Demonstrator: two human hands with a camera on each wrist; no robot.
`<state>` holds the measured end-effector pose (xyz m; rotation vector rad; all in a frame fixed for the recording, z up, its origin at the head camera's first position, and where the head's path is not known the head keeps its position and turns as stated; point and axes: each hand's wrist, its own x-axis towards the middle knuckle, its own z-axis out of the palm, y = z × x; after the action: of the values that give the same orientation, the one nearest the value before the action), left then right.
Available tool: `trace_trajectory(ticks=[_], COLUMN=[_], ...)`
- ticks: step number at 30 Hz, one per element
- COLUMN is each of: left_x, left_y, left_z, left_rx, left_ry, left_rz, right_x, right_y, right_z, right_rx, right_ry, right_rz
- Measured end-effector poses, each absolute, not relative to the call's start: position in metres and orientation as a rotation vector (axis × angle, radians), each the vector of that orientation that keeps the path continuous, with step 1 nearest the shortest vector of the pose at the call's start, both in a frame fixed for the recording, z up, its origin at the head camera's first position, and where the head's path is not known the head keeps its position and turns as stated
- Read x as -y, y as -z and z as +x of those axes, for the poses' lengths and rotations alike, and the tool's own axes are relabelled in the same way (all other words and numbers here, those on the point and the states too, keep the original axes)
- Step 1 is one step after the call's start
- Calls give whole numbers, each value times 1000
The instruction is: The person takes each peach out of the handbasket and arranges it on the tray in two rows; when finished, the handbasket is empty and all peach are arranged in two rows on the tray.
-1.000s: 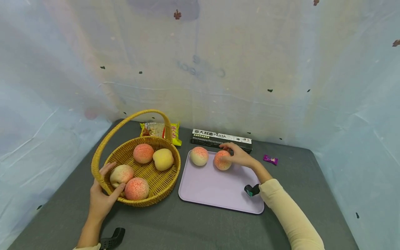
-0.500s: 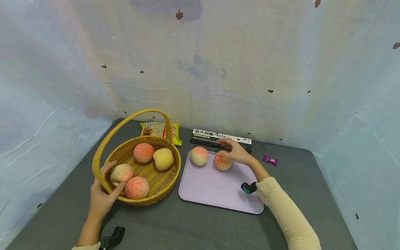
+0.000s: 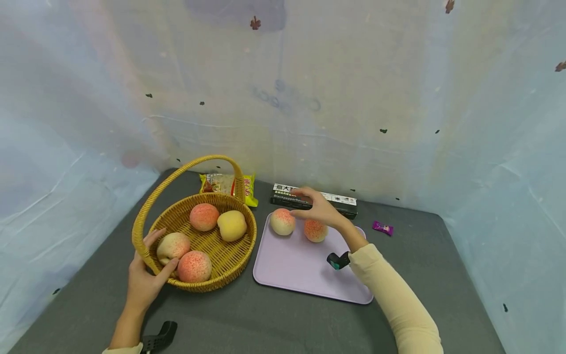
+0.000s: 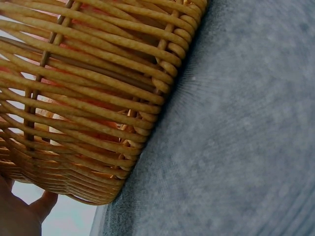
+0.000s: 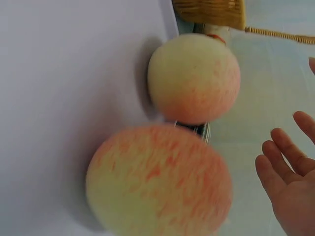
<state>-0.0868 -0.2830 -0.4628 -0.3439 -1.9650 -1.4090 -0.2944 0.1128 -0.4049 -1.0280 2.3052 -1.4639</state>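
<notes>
My left hand (image 3: 142,285) holds the left rim of a yellow wicker basket (image 3: 223,281), thumb over the edge; the left wrist view shows the woven wall (image 4: 88,98) up close. Several fruits lie inside: a red peach (image 3: 204,217), a yellow fruit (image 3: 232,226), a pale peach (image 3: 173,246) and another red peach (image 3: 194,267). My right hand (image 3: 322,210) hovers over a lilac tray (image 3: 305,270), fingers spread and holding nothing. Its fingertips are near the tray's left peach (image 3: 282,223); the right peach (image 3: 315,232) sits below the hand, partly covered.
Behind the tray lies a black pasta box (image 3: 289,199), partly hidden by my right hand. A yellow food packet (image 3: 221,183) stands behind the basket. To the right is a small purple wrapped sweet (image 3: 382,228) on the dark table (image 3: 265,324). Pale sheeting (image 3: 336,88) surrounds the table.
My right hand has lifted off the right peach and moved left toward the other peach on the tray. The left hand and basket stay in place.
</notes>
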Motion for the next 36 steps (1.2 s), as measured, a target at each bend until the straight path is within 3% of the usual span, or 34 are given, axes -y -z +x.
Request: trace_trajectory(ticks=[36], left_x=[285], left_y=[464], left_z=[-88], left_rx=[1944], left_ry=[1404], left_rz=[-378], right_x=[-19], right_y=[392], right_z=[-284], right_rx=[-2199], right_ry=[1259], right_rz=[-1266])
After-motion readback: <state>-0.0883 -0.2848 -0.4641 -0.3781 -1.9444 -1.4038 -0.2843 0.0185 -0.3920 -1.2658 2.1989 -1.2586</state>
